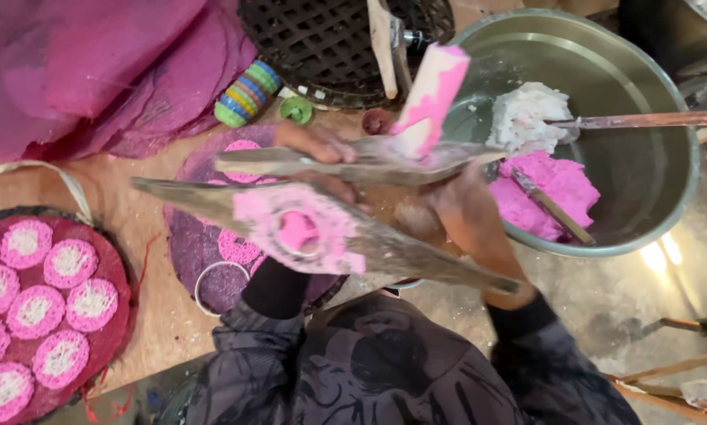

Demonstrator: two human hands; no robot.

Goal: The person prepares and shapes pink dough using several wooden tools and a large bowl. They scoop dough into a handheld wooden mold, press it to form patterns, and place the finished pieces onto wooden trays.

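Head view: paddle (322,228) long axis left-right; both hands gripping.

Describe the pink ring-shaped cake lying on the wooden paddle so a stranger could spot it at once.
Start at the big metal basin on the right, then look left to the two long wooden paddles crossing the middle, held by the left hand and right hand. The cake lies on the nearer paddle. Unlike the white-centred rounds on the left tray, it is pink throughout.
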